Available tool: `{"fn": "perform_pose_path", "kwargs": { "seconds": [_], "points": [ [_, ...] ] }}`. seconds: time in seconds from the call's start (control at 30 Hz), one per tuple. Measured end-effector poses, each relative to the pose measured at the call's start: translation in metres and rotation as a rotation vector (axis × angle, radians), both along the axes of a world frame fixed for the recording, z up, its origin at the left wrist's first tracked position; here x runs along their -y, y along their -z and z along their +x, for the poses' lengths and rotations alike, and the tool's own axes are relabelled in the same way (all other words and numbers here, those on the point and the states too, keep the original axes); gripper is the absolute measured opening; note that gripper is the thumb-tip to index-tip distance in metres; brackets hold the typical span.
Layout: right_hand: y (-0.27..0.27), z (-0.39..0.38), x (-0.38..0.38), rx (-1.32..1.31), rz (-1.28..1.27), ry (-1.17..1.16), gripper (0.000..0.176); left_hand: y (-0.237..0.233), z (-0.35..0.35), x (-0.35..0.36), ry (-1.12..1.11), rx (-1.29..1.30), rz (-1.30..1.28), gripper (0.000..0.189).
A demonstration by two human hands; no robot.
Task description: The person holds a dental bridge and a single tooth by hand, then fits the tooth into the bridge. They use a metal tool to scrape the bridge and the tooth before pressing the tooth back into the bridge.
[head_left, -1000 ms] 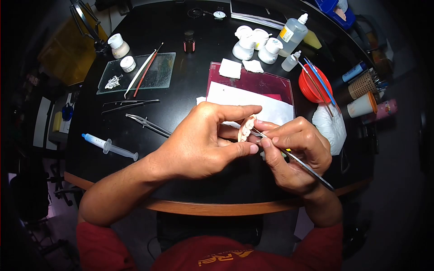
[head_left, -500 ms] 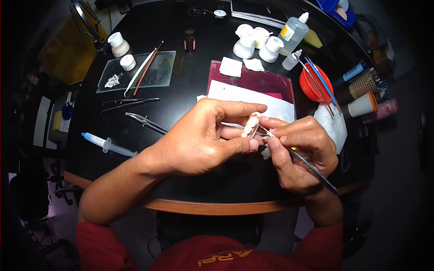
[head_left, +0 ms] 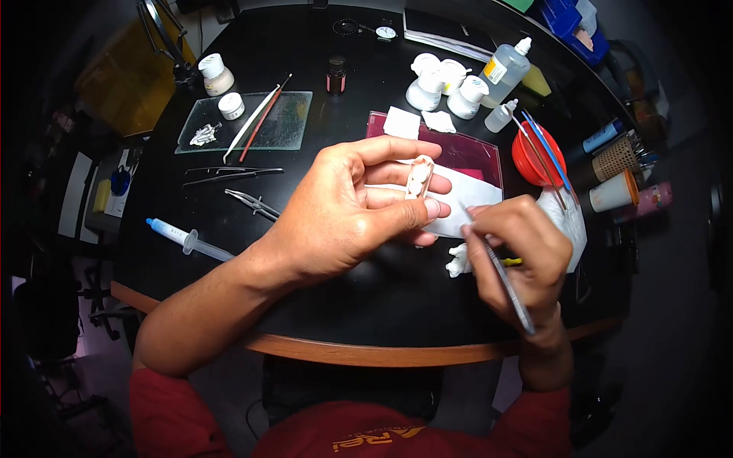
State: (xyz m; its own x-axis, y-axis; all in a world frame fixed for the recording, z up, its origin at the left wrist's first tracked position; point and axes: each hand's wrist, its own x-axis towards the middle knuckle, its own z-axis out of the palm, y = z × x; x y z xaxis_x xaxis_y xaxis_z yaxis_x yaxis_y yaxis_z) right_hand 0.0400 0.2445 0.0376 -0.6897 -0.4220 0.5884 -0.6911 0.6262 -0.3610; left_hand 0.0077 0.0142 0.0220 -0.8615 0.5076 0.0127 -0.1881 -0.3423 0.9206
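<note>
Between the thumb and fingers of my left hand [head_left: 336,210] is a small dental model [head_left: 418,180], with a row of whitish teeth on a pinkish base. My right hand [head_left: 531,244] is closed around slim metal tweezers [head_left: 505,284], held like a pen; their tip is blurred and sits apart from the model, to its right. Just left of the right hand, a crumpled white piece [head_left: 457,261] lies on the black table. A white paper sheet [head_left: 450,217] on a dark red plate [head_left: 477,153] is partly hidden behind my hands.
At the left are a glass slab [head_left: 286,122] with brushes, tweezers [head_left: 233,172], a locking clamp [head_left: 248,203] and a syringe [head_left: 183,237]. White jars [head_left: 424,91], a clear bottle [head_left: 505,75] and a red bowl [head_left: 531,164] stand at the back right. The wooden table edge [head_left: 366,355] runs in front.
The tweezers in my right hand have drawn away from the dental model, down and to the right. My left hand still holds the model, slightly higher, with its fingers more spread. The view has shifted slightly.
</note>
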Motion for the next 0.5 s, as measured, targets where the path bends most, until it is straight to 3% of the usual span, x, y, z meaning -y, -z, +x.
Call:
{"fn": "perform_pose_path", "kwargs": {
  "seconds": [0.2, 0.5],
  "points": [
    [0.023, 0.01, 0.012, 0.077, 0.25, -0.497, 0.011, -0.001, 0.0, -0.001, 0.005, -0.012, 0.036, 0.051],
    [0.038, 0.014, 0.019, -0.035, 0.237, -0.562, 0.025, 0.0, -0.001, -0.001, 0.044, 0.063, 0.05, 0.05]
  ]
}}
